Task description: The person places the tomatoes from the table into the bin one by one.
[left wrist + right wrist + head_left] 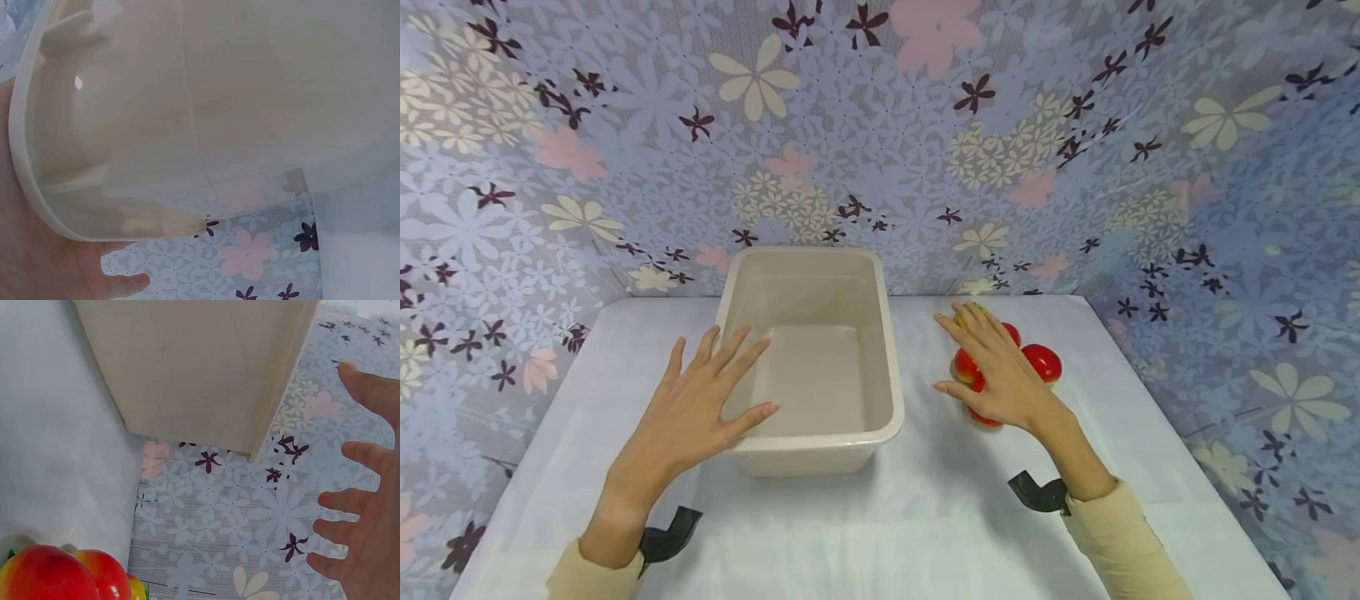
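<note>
A cream plastic basin [808, 383] stands upright on the table with nothing inside. My left hand [696, 408] is spread over its left side in the head view, fingers apart and holding nothing. From the left wrist, the basin's outer wall [187, 94] fills most of the view, partly covering that hand. To the right of the basin lies a group of shiny red fruits [1042, 363] with yellow patches. Above them my right hand [1011, 379] stretches out with its fingers straight, hiding part of the group. A yellow-green piece [959, 320] peeks out by its fingertips.
A white cloth [925, 533] covers the table. Flower-patterned fabric [917, 150] rises behind and along both sides. Dark straps [672, 535] show at both wrists, beside beige sleeves [1123, 533].
</note>
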Action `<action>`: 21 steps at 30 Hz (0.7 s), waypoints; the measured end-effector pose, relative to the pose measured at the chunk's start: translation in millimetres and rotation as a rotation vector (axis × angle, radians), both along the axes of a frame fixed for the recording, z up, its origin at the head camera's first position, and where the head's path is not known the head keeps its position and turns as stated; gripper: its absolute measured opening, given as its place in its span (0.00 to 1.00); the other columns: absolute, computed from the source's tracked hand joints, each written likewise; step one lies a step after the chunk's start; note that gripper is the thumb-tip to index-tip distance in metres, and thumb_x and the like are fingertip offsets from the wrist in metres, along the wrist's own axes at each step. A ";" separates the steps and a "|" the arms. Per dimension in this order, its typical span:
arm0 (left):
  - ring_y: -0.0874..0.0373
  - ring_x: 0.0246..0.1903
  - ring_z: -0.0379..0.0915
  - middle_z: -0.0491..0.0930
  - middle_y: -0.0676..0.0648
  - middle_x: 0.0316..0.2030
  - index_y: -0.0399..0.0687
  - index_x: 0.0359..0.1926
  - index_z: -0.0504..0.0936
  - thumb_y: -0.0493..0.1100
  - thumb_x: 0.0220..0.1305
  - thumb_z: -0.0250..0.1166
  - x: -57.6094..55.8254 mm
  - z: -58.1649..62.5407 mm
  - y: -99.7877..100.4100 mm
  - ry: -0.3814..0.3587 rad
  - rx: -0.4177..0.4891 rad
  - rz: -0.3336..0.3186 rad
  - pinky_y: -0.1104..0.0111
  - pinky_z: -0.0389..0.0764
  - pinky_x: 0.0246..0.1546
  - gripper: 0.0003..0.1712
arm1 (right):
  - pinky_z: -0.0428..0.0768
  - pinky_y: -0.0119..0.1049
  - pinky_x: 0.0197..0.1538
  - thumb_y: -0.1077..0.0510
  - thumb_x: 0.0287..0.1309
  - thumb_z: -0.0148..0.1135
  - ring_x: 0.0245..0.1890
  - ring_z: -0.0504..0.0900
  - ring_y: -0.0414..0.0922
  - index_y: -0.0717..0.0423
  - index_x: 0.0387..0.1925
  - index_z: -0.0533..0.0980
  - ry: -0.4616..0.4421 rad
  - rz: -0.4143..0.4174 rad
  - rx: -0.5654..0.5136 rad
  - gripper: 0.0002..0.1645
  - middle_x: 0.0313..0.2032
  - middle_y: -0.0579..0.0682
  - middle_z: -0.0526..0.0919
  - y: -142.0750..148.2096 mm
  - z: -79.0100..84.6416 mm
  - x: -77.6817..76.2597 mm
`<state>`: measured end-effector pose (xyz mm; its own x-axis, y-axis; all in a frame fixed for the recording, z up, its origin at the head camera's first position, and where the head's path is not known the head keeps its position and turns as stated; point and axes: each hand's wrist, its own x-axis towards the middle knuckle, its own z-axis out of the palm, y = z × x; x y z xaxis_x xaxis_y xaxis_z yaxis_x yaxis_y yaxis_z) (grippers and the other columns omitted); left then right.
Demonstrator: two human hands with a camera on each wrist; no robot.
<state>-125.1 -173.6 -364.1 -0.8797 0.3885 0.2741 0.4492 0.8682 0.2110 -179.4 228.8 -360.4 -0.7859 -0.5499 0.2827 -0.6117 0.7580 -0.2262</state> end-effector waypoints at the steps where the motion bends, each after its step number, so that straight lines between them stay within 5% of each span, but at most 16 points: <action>1: 0.32 0.73 0.43 0.52 0.43 0.75 0.63 0.76 0.53 0.69 0.62 0.58 0.2 0.1 -0.3 0.002 0.000 -0.001 0.32 0.43 0.66 0.46 | 0.45 0.61 0.74 0.39 0.55 0.65 0.77 0.43 0.56 0.43 0.77 0.50 0.001 0.000 0.001 0.54 0.77 0.55 0.46 -0.1 -0.1 0.0; 11: 0.32 0.72 0.46 0.53 0.40 0.75 0.56 0.75 0.58 0.63 0.67 0.57 -2.5 4.5 -4.3 0.001 0.097 -0.011 0.33 0.47 0.66 0.40 | 0.51 0.62 0.72 0.40 0.54 0.67 0.76 0.48 0.55 0.45 0.76 0.54 0.049 -0.012 -0.031 0.52 0.76 0.56 0.52 4.3 -2.5 3.4; 15: 0.32 0.71 0.48 0.55 0.37 0.73 0.49 0.74 0.60 0.56 0.70 0.56 -5.2 0.9 -12.3 -0.053 0.293 0.035 0.34 0.50 0.65 0.36 | 0.59 0.65 0.68 0.46 0.54 0.69 0.74 0.55 0.55 0.47 0.74 0.59 0.051 -0.057 -0.127 0.49 0.74 0.56 0.58 8.3 -5.1 6.5; 21: 0.32 0.70 0.51 0.56 0.34 0.72 0.44 0.75 0.54 0.46 0.71 0.58 -11.2 -15.7 -22.4 -0.166 0.732 0.110 0.35 0.56 0.65 0.37 | 0.69 0.63 0.62 0.55 0.56 0.69 0.68 0.67 0.57 0.49 0.72 0.62 -0.013 -0.154 -0.350 0.43 0.71 0.54 0.65 19.8 -17.1 11.9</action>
<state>-136.4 -196.1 -379.8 -0.9551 0.0656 0.2891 0.2801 0.5190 0.8076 -167.5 248.6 -377.5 -0.8564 -0.2973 0.4222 -0.4925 0.7161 -0.4946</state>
